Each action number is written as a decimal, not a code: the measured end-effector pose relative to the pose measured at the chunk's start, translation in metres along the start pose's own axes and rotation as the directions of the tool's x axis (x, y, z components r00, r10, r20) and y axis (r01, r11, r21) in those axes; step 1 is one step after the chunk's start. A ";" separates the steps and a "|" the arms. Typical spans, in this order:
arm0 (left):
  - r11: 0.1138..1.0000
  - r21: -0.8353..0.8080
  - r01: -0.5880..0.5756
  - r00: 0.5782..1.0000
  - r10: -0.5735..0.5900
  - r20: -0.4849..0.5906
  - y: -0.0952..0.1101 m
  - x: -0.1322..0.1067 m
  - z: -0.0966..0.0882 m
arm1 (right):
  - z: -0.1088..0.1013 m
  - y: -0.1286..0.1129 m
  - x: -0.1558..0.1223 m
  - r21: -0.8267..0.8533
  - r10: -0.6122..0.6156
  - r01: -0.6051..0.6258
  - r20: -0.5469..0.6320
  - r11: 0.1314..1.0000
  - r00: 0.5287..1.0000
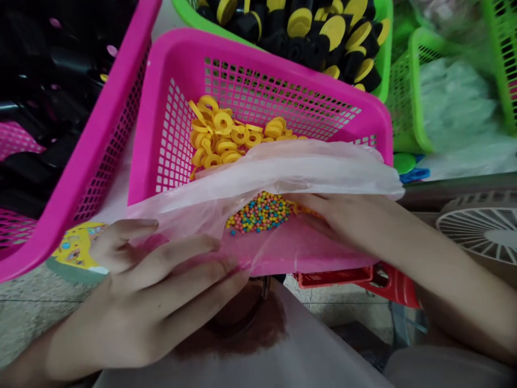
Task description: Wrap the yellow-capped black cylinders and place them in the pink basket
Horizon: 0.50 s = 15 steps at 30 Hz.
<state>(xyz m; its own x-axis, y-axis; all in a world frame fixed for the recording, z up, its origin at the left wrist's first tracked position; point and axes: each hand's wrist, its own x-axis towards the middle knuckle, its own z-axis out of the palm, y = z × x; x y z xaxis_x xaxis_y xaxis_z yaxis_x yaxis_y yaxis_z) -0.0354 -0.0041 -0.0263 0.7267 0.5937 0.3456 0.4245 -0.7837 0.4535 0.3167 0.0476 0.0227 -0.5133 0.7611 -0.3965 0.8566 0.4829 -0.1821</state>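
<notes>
A clear plastic bag (323, 167) lies across the near side of a pink basket (173, 48), its mouth open. Small multicoloured beads (260, 213) are heaped inside it. My left hand (153, 296) rests on the bag's near left part, fingers stretched out and apart. Into the bag's mouth, from the right, reaches my right hand (323, 207), beside the beads. Its fingertips are hidden by the plastic and the beads, so what they hold cannot be made out. Behind the bag, yellow ring-shaped plastic parts (226, 137) are piled in the basket.
A second pink basket (92, 140) with black parts stands at the left. Behind is a green basket (385, 64) of black-and-yellow pieces. Bagged items (456, 102) sit in green baskets at the right. A fan (484, 231) is at the right, a red crate (335, 276) below.
</notes>
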 end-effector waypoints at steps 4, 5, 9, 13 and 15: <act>0.999 0.016 0.035 0.999 -0.034 -0.031 0.002 0.003 0.001 | 0.005 0.006 0.013 -0.006 -0.034 0.034 -0.041 0.999 0.999; 0.999 0.026 0.042 0.998 -0.041 -0.037 0.002 0.003 0.001 | 0.006 0.007 0.015 -0.005 -0.036 0.035 -0.048 0.999 0.998; 0.997 0.068 0.033 0.999 -0.030 -0.042 0.004 0.004 0.002 | 0.008 0.011 0.012 0.001 0.010 -0.010 -0.047 1.000 0.999; 0.993 0.118 0.022 0.999 -0.018 -0.037 0.005 0.001 0.002 | 0.010 0.013 -0.002 -0.073 0.071 -0.076 -0.065 0.994 0.995; 0.988 0.151 0.027 0.999 -0.024 -0.022 0.006 0.001 0.000 | 0.011 0.010 -0.006 -0.136 0.061 -0.071 -0.077 0.988 0.995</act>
<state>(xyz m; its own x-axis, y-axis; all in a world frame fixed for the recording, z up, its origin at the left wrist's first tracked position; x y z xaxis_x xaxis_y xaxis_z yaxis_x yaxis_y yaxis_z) -0.0325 -0.0080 -0.0230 0.7040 0.6163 0.3530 0.5206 -0.7858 0.3338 0.3290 0.0436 0.0134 -0.4626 0.8200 -0.3369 0.8757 0.4820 -0.0294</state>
